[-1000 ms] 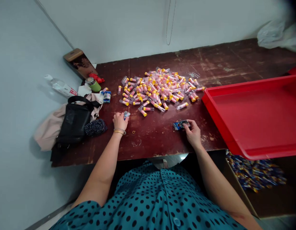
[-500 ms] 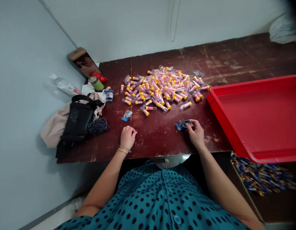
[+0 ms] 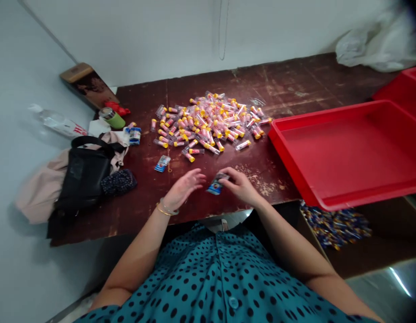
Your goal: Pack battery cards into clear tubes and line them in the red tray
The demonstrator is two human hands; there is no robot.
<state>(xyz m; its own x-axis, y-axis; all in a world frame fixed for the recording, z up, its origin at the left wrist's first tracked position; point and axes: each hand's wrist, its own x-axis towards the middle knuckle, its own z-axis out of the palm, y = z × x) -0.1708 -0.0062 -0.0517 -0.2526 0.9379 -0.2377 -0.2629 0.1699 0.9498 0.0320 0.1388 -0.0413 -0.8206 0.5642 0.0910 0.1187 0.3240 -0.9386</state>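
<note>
My right hand (image 3: 238,185) grips a small stack of blue printed cards or packets (image 3: 215,184) between thumb and fingers, low over the front of the table. Just left of it, my left hand (image 3: 185,186) is open, fingers stretched toward the stack and apart from it. A similar blue packet (image 3: 162,163) lies on the table beyond the left hand, with a small yellowish rubber band (image 3: 169,170) beside it. Farther back spreads a pile of clear tubes with yellow caps and pink contents (image 3: 208,121).
A red tray (image 3: 345,148) juts past the table's right front edge, above a cardboard box (image 3: 383,242) holding many small blue items. At left are a black bag (image 3: 85,172), a patterned pouch (image 3: 119,181), a green-lidded jar (image 3: 112,118), a plastic bottle (image 3: 59,122) and another blue bundle (image 3: 133,135).
My right hand has brought the blue stack leftward and nearer my body. My left hand has gone from closed to open. A rubber band now lies by the loose packet. The view has shifted right.
</note>
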